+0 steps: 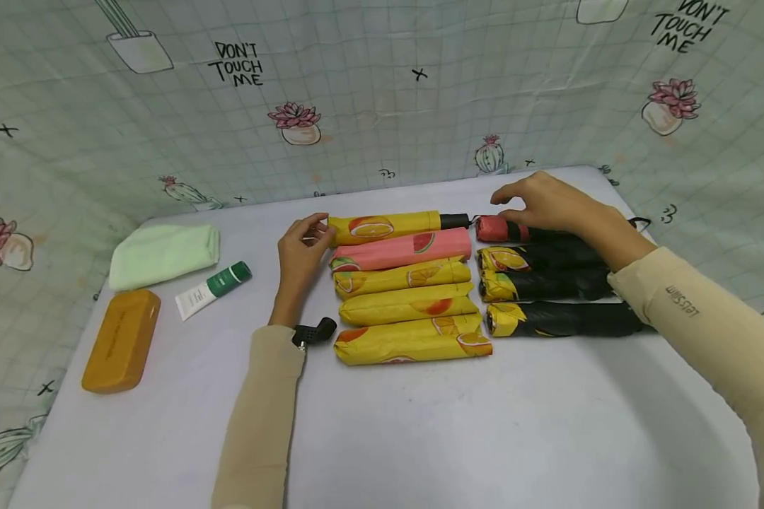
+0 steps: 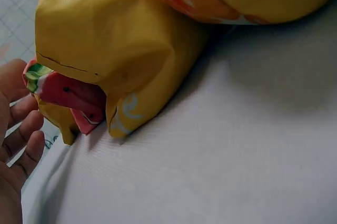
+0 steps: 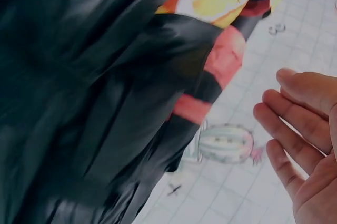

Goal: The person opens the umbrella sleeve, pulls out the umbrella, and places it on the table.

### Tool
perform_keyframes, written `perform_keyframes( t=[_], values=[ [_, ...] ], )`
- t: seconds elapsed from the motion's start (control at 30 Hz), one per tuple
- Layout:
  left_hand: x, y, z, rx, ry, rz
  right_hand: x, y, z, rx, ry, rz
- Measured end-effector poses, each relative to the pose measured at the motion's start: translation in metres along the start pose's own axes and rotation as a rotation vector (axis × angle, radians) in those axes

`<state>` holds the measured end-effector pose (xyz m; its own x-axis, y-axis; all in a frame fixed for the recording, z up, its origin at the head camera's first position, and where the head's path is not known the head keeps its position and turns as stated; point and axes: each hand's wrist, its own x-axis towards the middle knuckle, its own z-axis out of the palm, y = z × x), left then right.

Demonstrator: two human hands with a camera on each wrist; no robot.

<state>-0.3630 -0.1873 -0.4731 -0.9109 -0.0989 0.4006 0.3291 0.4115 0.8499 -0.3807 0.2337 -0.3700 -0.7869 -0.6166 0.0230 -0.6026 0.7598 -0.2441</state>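
Note:
My left hand [image 1: 302,247] is at the left end of a yellow orange-print folding umbrella [image 1: 385,226] with a black handle. Its fingertips are close to that end or touch it; the left wrist view shows the fingers [image 2: 23,139] loosely bent, gripping nothing visible. Below lie a pink watermelon-print roll [image 1: 414,247] and several yellow fruit-print rolls [image 1: 407,307], apparently umbrella sleeves. My right hand [image 1: 541,201] hovers over a red-and-black folded umbrella [image 1: 493,228], fingers apart and holding nothing. Black rolls with yellow ends [image 1: 566,319] lie under and beside the right forearm.
On the left of the white table are a pale green folded cloth [image 1: 165,254], a white tube with a green cap [image 1: 213,290] and an orange-brown case [image 1: 121,341]. A printed curtain [image 1: 369,113] hangs along the back edge.

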Motion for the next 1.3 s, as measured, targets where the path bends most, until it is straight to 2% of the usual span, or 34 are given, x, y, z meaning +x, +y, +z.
perform_keyframes(
  t=[0.13, 0.43, 0.63, 0.77, 0.87, 1.07, 1.3],
  values=[
    [0.004, -0.001, 0.005, 0.021, -0.008, 0.005, 0.014, -0.004, 0.006, 0.022, -0.045, 0.001],
    [0.006, -0.002, 0.004, 0.049, 0.005, 0.028, 0.040, -0.010, 0.025, 0.059, -0.117, -0.017],
    [0.008, -0.001, 0.006, 0.075, -0.026, 0.017, 0.050, -0.011, 0.032, 0.058, -0.162, -0.017],
    [0.009, -0.001, 0.007, 0.105, -0.020, 0.016, 0.054, -0.012, 0.034, 0.043, -0.184, 0.009],
    [0.009, -0.001, 0.007, 0.107, -0.003, 0.028, 0.057, -0.013, 0.036, 0.033, -0.189, 0.014],
    [0.009, -0.003, 0.006, 0.107, 0.022, 0.053, 0.061, -0.015, 0.044, 0.011, -0.141, -0.040],
    [0.007, -0.006, 0.004, 0.116, 0.023, 0.034, 0.062, -0.017, 0.046, -0.022, -0.116, -0.041]
  ],
)
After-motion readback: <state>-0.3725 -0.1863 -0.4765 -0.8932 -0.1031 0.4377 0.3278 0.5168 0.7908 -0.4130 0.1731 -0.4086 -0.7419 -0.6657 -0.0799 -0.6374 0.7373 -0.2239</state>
